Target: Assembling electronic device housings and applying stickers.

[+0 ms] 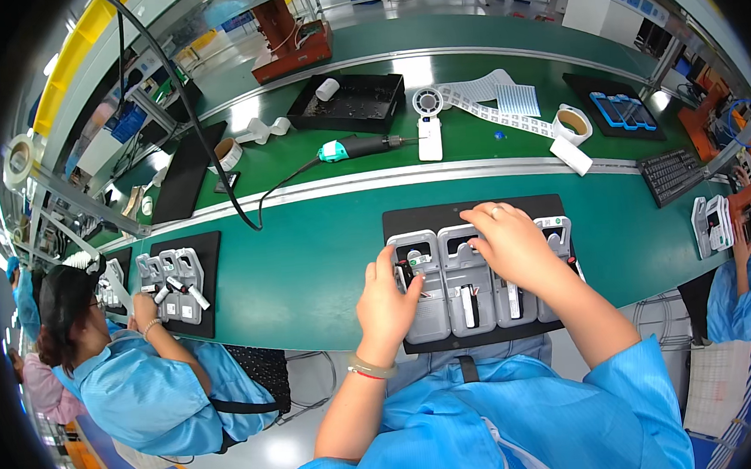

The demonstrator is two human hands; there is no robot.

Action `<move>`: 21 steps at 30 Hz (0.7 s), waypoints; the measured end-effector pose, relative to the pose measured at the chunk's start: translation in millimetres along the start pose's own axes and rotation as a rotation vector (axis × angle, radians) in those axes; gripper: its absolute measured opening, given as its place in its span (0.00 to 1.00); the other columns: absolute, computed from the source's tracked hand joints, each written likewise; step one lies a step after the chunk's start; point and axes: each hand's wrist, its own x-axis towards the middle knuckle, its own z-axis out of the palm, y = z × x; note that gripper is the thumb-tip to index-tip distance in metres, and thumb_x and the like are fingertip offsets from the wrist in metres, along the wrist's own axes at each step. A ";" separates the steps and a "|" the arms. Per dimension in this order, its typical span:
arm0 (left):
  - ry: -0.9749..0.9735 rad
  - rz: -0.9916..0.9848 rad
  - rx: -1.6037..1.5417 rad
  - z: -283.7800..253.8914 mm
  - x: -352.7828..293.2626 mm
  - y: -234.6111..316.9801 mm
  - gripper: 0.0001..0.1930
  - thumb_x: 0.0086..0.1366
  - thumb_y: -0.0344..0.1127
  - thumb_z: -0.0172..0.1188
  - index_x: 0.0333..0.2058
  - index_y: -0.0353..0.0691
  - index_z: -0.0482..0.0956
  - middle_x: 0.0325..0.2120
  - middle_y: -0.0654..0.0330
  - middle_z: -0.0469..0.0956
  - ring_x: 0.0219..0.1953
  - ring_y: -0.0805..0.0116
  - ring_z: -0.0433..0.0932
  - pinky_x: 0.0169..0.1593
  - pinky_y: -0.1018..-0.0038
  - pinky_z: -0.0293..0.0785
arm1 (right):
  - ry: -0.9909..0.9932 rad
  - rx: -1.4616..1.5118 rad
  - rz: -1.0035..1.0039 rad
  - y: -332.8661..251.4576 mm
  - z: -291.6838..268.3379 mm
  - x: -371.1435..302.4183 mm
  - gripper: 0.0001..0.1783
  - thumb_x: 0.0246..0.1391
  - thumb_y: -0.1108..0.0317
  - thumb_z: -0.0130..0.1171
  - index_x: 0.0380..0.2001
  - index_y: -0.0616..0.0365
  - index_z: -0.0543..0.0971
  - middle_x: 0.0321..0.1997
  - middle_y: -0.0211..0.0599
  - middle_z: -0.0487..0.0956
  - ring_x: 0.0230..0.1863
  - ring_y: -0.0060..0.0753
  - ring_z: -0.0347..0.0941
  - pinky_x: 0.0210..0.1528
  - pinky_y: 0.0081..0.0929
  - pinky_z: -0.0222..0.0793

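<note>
Several grey plastic housings [431, 315] lie side by side on a black mat [514, 207] in front of me. My left hand [386, 307] rests at the leftmost housing, thumb and fingers apart around a dark cylindrical cell [405, 272] in it. Over the upper part of the middle housings, my right hand [510, 248] has its index finger and thumb apart, with a ring on one finger. Its other fingertips are partly hidden. A black-and-white cell [469, 306] with wires lies in the second housing, and another white cell [515, 301] in the third.
Beyond lie an electric screwdriver [361, 147], a white handheld fan [429, 128], a black tray [346, 103], label strips [506, 116] and a label roll [572, 123]. A black cable [182, 100] hangs at left. One co-worker [148, 382] handles similar housings at left; another's sleeve [747, 289] is at right.
</note>
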 end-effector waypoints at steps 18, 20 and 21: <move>-0.098 0.634 0.010 -11.5 -58.8 -16.2 0.14 0.55 0.34 0.64 0.42 0.49 0.79 0.42 0.63 0.76 0.22 0.68 0.78 0.23 0.73 0.74 | 0.018 0.061 -0.038 -46.5 39.6 -110.5 0.22 0.46 0.69 0.63 0.47 0.56 0.75 0.52 0.42 0.72 0.52 0.46 0.70 0.60 0.47 0.61; -0.181 0.714 0.024 -9.1 -65.3 -18.0 0.15 0.54 0.36 0.65 0.42 0.50 0.79 0.42 0.64 0.76 0.22 0.68 0.78 0.23 0.73 0.74 | 0.012 0.079 -0.046 -44.0 37.9 -115.9 0.21 0.46 0.68 0.64 0.46 0.56 0.76 0.52 0.42 0.72 0.52 0.46 0.70 0.60 0.47 0.61; -0.220 0.681 0.031 -11.1 -68.6 -16.7 0.17 0.53 0.37 0.67 0.44 0.49 0.78 0.43 0.61 0.76 0.23 0.67 0.79 0.24 0.73 0.74 | 0.003 0.101 -0.061 -43.3 36.2 -119.2 0.20 0.46 0.68 0.64 0.45 0.56 0.77 0.52 0.42 0.73 0.51 0.45 0.70 0.60 0.46 0.61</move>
